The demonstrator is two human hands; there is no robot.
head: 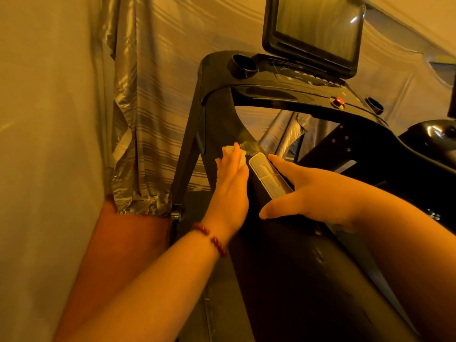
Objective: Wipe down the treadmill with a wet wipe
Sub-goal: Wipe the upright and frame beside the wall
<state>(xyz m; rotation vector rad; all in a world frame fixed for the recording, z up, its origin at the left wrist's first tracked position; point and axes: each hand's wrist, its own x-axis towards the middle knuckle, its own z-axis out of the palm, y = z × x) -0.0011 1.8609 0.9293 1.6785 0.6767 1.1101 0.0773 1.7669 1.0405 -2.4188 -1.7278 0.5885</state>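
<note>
The black treadmill fills the right half of the view; its left handrail (276, 255) runs from the bottom up to the console. My left hand (230, 191), with a red bead bracelet on the wrist, lies flat on the rail's outer side and presses a white wet wipe (57, 151) against it; only the wipe's edges show past the fingers. My right hand (313, 196) rests on the rail's inner side, fingers straight, thumb below, beside a silver control panel (270, 177) set in the rail. A damp smear (248, 144) shows just above the wipe.
The console carries a dark screen (318, 28), a cup holder (243, 65) at its left and a red safety button (337, 101). A grey striped curtain (148, 107) hangs close on the left, over a reddish floor (123, 233). A second cup holder (375, 106) sits at the right.
</note>
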